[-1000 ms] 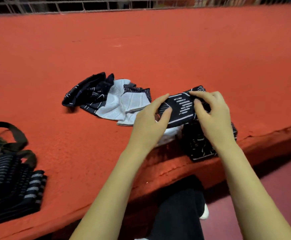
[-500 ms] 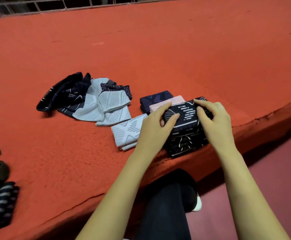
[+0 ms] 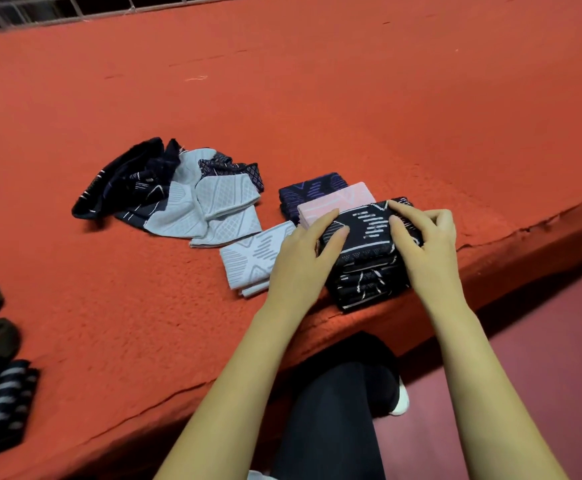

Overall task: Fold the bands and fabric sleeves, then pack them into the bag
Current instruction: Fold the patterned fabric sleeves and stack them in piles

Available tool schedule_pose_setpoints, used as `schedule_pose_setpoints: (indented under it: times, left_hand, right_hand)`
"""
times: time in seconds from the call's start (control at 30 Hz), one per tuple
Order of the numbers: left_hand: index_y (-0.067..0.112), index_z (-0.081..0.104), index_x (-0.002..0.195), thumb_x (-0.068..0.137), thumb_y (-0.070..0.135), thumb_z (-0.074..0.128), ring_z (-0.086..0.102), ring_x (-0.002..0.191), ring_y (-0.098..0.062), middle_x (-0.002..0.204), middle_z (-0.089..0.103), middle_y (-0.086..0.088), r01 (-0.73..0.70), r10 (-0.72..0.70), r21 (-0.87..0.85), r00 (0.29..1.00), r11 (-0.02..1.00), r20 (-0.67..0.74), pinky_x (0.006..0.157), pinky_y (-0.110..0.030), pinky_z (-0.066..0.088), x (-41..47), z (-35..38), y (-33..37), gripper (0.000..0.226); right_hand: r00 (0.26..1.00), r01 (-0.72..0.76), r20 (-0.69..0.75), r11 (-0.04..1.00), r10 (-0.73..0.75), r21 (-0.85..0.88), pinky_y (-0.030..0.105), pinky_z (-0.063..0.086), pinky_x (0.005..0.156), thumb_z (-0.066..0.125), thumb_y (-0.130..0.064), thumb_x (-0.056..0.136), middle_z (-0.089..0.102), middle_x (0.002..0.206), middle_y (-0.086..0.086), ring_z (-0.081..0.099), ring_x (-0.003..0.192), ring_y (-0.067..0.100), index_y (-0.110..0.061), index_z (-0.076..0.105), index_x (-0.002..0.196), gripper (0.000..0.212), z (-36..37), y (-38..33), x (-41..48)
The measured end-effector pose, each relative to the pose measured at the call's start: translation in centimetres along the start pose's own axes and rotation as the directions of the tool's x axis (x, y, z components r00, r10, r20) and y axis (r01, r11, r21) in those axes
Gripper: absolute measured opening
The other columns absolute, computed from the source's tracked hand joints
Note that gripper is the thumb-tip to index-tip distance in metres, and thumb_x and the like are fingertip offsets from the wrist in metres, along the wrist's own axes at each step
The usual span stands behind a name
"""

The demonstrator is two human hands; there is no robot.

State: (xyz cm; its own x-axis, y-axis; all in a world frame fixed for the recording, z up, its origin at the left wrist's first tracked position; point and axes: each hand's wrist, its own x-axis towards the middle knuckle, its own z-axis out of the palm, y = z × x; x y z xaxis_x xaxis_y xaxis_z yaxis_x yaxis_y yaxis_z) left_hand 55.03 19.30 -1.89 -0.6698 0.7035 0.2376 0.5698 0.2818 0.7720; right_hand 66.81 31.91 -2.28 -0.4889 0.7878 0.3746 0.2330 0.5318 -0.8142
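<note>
Left hand and right hand are gripping the folded black sleeve and are now seating it on the black stack (it was held clear a second ago) — packing is drawing nearer.

Surface: red felt covering, spread over a raised platform; front edge cracked at right.
Railing: pale metal bars, set along the far edge.
Thread: pale scrap, left on the covering.
Floor: maroon, seen below the platform.
Trouser leg: dark, seen beneath the edge.
Shoe: white, partly hidden.

A metal grid borders the orange felt table above maroon floor.
</note>
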Motion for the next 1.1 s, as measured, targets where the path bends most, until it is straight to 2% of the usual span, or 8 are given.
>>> schedule_pose_setpoints:
  times: [0.1,0.23,0.4,0.5,0.57,0.67,0.9,1.1]
  left_hand:
    - [0.038,0.052,0.13,0.093,0.053,0.044,0.051,0.097,-0.02,0.089,0.052,0.002,-0.014,0.014,0.099,1.0,0.995,0.004,0.084,-0.034,0.042,0.2,-0.5,0.3,0.041]
    - [0.034,0.051,0.133,0.093,0.052,0.044,0.044,0.103,-0.023,0.101,0.05,-0.003,-0.072,0.078,0.334,0.997,0.94,-0.003,0.091,-0.037,0.039,0.5,-1.4,1.2,0.044]
    - [0.026,0.051,0.13,0.095,0.049,0.042,0.046,0.108,-0.024,0.109,0.053,-0.003,-0.171,0.172,0.533,0.984,0.828,0.049,0.087,-0.037,0.034,2.0,-4.1,1.8,0.043]
    - [0.022,0.054,0.126,0.097,0.043,0.04,0.047,0.109,-0.026,0.109,0.055,-0.005,-0.165,0.169,0.595,0.984,0.787,0.05,0.087,-0.038,0.034,3.4,-7.3,0.7,0.038]
    - [0.018,0.056,0.122,0.098,0.04,0.04,0.048,0.11,-0.028,0.109,0.056,-0.007,-0.123,0.133,0.643,0.991,0.756,0.033,0.088,-0.039,0.034,4.4,-9.9,-0.6,0.036]
    - [0.016,0.055,0.124,0.098,0.037,0.039,0.048,0.113,-0.03,0.116,0.056,-0.009,-0.023,0.026,0.745,1.0,0.666,0.007,0.09,-0.039,0.035,5.5,-14.3,-3.4,0.037]
    - [0.012,0.059,0.117,0.096,0.031,0.039,0.048,0.114,-0.033,0.12,0.056,-0.014,0.185,-0.169,0.838,0.979,0.513,-0.113,0.09,-0.042,0.037,7.3,-22.8,-11.1,0.035]
    - [0.011,0.056,0.121,0.096,0.032,0.04,0.048,0.115,-0.034,0.121,0.054,-0.016,0.286,-0.22,0.83,0.954,0.478,-0.202,0.091,-0.041,0.038,10.0,-27.3,-16.0,0.036]
  right_hand:
    - [0.999,0.032,0.014,0.995,-0.031,-0.095,0.015,0.027,0.09,0.057,-0.032,0.092,0.037,0.104,0.002,0.032,0.103,0.013,-0.032,0.065,0.118,0.027,-0.4,-0.5,0.3]
    - [0.997,0.079,0.02,0.925,-0.078,-0.372,0.037,0.03,0.093,0.061,-0.034,0.086,0.033,0.104,0.0,0.032,0.105,0.02,-0.029,0.069,0.108,0.023,-1.5,-1.9,1.2]
    - [0.987,0.161,0.068,0.808,-0.149,-0.567,0.041,0.031,0.083,0.058,-0.028,0.086,0.042,0.105,0.008,0.037,0.105,0.029,-0.02,0.069,0.103,0.022,-1.6,-5.6,2.4]
    - [0.962,0.272,0.123,0.824,-0.243,-0.497,0.041,0.036,0.084,0.056,-0.025,0.088,0.045,0.106,0.012,0.041,0.105,0.031,-0.014,0.067,0.106,0.024,0.9,-9.5,3.1]
    - [0.928,0.372,0.212,0.819,-0.308,-0.437,0.043,0.041,0.085,0.056,-0.025,0.089,0.045,0.108,0.013,0.042,0.105,0.031,-0.012,0.065,0.109,0.026,3.6,-11.9,3.6]
    - [0.864,0.477,0.382,0.775,-0.327,-0.416,0.042,0.04,0.086,0.053,-0.029,0.091,0.044,0.113,0.013,0.04,0.109,0.031,-0.011,0.06,0.118,0.032,8.6,-14.5,4.1]
    - [0.726,0.544,0.63,0.79,-0.276,-0.281,0.039,0.038,0.093,0.048,-0.025,0.094,0.043,0.123,0.014,0.036,0.117,0.029,-0.011,0.048,0.131,0.04,19.4,-17.5,5.3]
    - [0.677,0.554,0.661,0.816,-0.323,-0.168,0.037,0.038,0.091,0.047,-0.02,0.094,0.044,0.122,0.015,0.039,0.117,0.03,-0.008,0.05,0.13,0.038,27.3,-20.0,7.7]
